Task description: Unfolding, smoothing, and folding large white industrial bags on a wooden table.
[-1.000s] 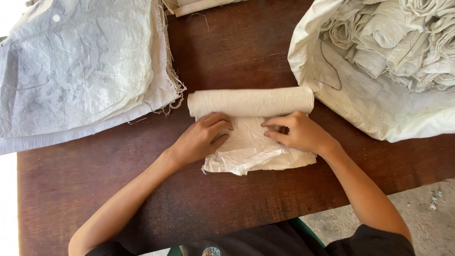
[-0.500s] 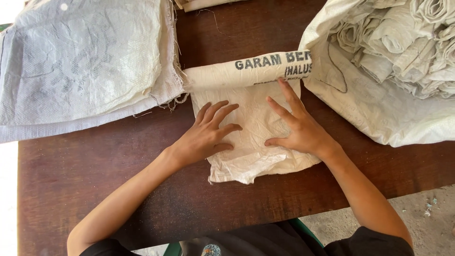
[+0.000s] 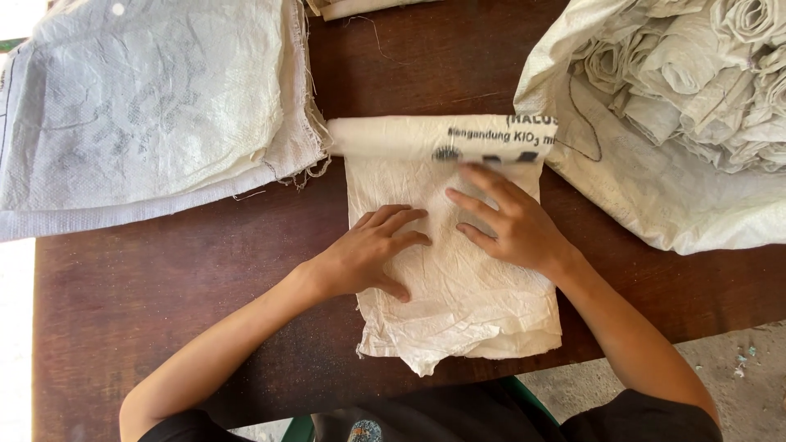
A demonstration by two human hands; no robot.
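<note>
**Two flat hands on a half-unrolled woven sack**

A dark brown wooden surface (image 3: 205,270) fills most of the head view, with pale ground showing past its near right corner.

On the far left of it lies a broad stack of flat white woven sacks (image 3: 139,106); its frayed right edge trails loose threads that hang just beside the roll in the middle.

On the far right sits a big open white sack (image 3: 647,188), its mouth turned toward the person. It is packed with rolled-up sacks (image 3: 696,74), their coiled ends facing out in a crowded heap. Its lower wall spreads over the surface and its left edge touches the right end of the middle roll.

In the centre, straight in front of the person, lies the cream woven sack (image 3: 458,303) being handled. Its near part is spread flat and wrinkled, its bottom edge reaching close to the near edge of the surface. Its far part is wound into a tight roll (image 3: 393,135) lying crosswise, with dark print on the right half of the roll.

The right hand (image 3: 512,225) rests palm down on the flat part, fingers straight and spread, their tips blurred and touching the roll. It grips nothing.

The left hand (image 3: 368,254) lies palm down on the sack's left half, lower than the right, fingers extended and slightly fanned to the right. It also holds nothing, only pressing on the cloth.
</note>
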